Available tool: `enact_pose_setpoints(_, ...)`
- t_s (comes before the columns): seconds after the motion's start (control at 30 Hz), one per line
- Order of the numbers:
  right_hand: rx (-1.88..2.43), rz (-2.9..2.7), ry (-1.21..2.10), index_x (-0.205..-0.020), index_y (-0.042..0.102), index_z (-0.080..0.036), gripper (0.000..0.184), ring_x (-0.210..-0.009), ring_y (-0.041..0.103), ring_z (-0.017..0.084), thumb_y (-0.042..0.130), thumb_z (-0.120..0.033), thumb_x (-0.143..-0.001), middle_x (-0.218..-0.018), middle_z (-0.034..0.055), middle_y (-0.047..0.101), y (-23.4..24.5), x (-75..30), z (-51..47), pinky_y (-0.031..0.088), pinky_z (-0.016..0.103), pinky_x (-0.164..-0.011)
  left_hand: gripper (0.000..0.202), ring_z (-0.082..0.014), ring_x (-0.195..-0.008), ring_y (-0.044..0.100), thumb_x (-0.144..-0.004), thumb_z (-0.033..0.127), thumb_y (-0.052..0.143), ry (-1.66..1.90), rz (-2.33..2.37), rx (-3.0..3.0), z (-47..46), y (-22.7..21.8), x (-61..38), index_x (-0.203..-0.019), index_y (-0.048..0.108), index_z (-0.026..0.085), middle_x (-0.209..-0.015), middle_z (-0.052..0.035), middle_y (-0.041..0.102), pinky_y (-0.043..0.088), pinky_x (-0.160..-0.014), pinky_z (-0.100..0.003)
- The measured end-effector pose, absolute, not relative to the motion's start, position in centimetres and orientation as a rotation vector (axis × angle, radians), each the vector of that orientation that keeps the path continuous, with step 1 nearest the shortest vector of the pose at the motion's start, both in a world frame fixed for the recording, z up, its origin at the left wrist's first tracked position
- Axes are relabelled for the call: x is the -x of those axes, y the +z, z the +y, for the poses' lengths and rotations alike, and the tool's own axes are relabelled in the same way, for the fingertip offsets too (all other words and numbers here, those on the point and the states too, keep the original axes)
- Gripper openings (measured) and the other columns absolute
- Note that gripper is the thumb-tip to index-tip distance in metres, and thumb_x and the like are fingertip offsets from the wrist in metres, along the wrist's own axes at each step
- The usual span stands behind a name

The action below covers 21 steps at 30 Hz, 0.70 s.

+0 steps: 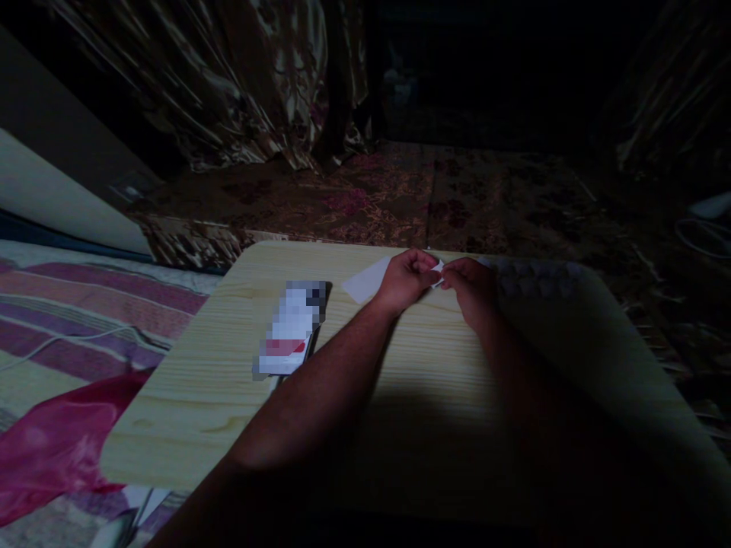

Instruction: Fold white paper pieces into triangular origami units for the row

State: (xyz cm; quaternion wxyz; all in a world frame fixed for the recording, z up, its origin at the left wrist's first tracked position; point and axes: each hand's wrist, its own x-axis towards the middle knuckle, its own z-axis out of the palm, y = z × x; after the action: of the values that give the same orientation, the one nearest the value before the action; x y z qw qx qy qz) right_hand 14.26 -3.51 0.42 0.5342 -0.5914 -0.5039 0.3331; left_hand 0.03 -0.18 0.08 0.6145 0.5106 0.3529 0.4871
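Note:
Near the far edge of the wooden table [199,396], my left hand [408,278] and my right hand [468,283] meet over a small white piece of paper [438,274]. Both sets of fingers are closed on it, pinching it from either side. Most of the piece is covered by the fingers. A flat white sheet of paper [364,281] lies on the table just left of my left hand, partly hidden behind it.
A phone-like device [294,323], its face blurred out, lies left of my forearms. A dark tray with rounded bumps [537,278] sits at the far right. Left of the table are a striped bedspread [103,304] and pink cloth [68,434]. Patterned curtains [274,76] hang behind.

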Motion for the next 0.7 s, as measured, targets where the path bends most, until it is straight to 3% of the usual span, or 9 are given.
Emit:
enact_pose_setpoints(0.27, 1.484, -1.210, 0.749, -0.076, 0.067, -0.018, 0.017, -0.061, 0.064, 0.017, 0.066, -0.035, -0.073, -0.062, -0.0001, 0.068, 0.71, -14.39, -3.47, 0.047, 0.028, -0.060, 0.019, -0.0087, -0.058, 0.054, -0.067, 0.027, 0.076, 1.134, 0.791, -1.179, 0.10, -0.14, 0.08, -0.079, 0.069, 0.014, -0.066, 0.0000, 0.066, 0.039, -0.057, -0.023)
enact_pose_setpoints(0.7, 1.447, -1.227, 0.739, -0.073, 0.066, -0.020, 0.016, -0.059, 0.063, 0.017, 0.067, -0.036, -0.072, -0.061, -0.0001, 0.067, 0.65, -14.30, -3.55, 0.047, 0.028, -0.058, 0.021, -0.0114, -0.063, 0.057, -0.065, 0.029, 0.079, 1.069, 0.695, -1.105, 0.67, -0.23, 0.51, -0.074, 0.069, 0.014, -0.069, -0.0015, 0.066, 0.044, -0.064, -0.026)
